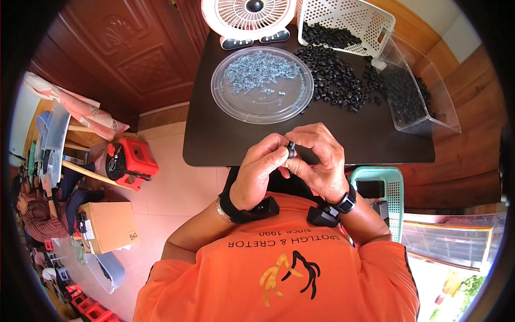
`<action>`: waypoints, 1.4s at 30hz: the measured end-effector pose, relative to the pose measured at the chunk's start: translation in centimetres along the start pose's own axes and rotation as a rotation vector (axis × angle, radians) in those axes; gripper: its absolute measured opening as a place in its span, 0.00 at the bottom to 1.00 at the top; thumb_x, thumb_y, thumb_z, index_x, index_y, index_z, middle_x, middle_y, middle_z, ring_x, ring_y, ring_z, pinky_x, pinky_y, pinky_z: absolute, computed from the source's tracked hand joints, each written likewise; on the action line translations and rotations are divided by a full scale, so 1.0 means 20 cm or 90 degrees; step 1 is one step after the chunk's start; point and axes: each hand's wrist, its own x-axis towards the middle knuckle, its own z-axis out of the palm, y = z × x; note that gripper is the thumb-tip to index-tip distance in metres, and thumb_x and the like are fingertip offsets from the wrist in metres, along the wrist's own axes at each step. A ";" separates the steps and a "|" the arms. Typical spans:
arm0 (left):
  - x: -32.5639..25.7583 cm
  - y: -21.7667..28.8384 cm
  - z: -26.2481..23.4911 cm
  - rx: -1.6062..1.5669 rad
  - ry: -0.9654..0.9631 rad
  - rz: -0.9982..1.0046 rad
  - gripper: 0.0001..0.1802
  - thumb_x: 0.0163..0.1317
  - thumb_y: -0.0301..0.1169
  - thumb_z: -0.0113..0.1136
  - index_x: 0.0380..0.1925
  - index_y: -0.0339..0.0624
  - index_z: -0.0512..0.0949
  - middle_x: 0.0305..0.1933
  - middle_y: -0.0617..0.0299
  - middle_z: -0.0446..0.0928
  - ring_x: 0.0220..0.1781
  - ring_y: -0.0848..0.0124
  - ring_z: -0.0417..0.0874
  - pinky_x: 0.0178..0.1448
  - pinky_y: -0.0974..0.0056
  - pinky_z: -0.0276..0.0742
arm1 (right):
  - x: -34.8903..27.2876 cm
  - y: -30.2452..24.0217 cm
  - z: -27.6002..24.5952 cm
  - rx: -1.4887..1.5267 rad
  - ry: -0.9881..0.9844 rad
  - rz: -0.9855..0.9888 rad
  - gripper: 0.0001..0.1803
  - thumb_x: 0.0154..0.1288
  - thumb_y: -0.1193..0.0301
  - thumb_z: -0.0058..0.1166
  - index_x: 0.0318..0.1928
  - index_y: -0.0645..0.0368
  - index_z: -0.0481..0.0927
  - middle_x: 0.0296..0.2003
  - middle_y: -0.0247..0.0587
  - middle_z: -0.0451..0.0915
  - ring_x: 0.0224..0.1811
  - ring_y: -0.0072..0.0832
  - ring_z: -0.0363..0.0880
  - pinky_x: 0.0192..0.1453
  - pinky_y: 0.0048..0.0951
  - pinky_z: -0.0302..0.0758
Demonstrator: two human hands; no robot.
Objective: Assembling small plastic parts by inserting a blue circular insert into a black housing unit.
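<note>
Just in front of the table's near edge, my left hand and my right hand meet with fingertips pinched together. Between them is a small black plastic piece, partly covered by the fingers. Its exact kind is too small to make out. On the table beyond my hands, a round clear plastic lid holds a spread of small shiny bluish metal pieces. To the right of that lid lies a loose pile of small black ring-like plastic pieces, similar in colour to the one in my fingers.
The dark table has a pink-white fan at its back. A white perforated basket and a clear bin hold more black pieces. A green basket sits low right. Leftward are a red stool, a carton and another person.
</note>
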 end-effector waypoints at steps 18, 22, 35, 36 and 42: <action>0.00 -0.02 0.04 -0.075 0.004 -0.018 0.17 0.70 0.39 0.45 0.44 0.34 0.72 0.39 0.60 0.75 0.37 0.72 0.78 0.37 0.69 0.74 | -0.02 0.01 -0.01 -0.057 0.039 -0.056 0.23 0.41 0.73 0.72 0.42 0.57 0.80 0.39 0.39 0.81 0.40 0.35 0.79 0.43 0.32 0.77; 0.00 -0.01 0.06 -0.080 0.024 -0.035 0.18 0.70 0.39 0.44 0.44 0.33 0.72 0.37 0.58 0.76 0.35 0.70 0.80 0.32 0.69 0.76 | -0.02 0.00 0.00 -0.080 0.048 -0.078 0.23 0.42 0.73 0.71 0.42 0.59 0.79 0.39 0.40 0.81 0.39 0.36 0.79 0.43 0.33 0.78; 0.00 -0.03 0.08 -0.046 0.079 -0.010 0.18 0.71 0.39 0.42 0.40 0.32 0.71 0.32 0.56 0.76 0.28 0.70 0.79 0.29 0.70 0.74 | -0.03 0.05 0.04 -0.075 0.032 -0.115 0.21 0.48 0.71 0.68 0.44 0.61 0.77 0.39 0.42 0.81 0.39 0.39 0.80 0.43 0.34 0.78; -0.01 -0.03 0.08 -0.054 0.068 -0.002 0.17 0.71 0.38 0.42 0.39 0.33 0.71 0.32 0.57 0.75 0.29 0.70 0.79 0.31 0.70 0.73 | -0.03 0.05 0.03 -0.074 0.032 -0.123 0.21 0.47 0.71 0.68 0.44 0.60 0.77 0.39 0.42 0.82 0.39 0.39 0.80 0.44 0.34 0.78; 0.01 -0.07 0.06 -0.083 0.064 0.063 0.17 0.71 0.40 0.44 0.37 0.35 0.73 0.32 0.64 0.73 0.31 0.76 0.73 0.37 0.72 0.68 | 0.00 0.02 0.03 -0.040 0.038 -0.110 0.22 0.43 0.73 0.69 0.43 0.58 0.79 0.42 0.40 0.82 0.42 0.39 0.79 0.48 0.35 0.76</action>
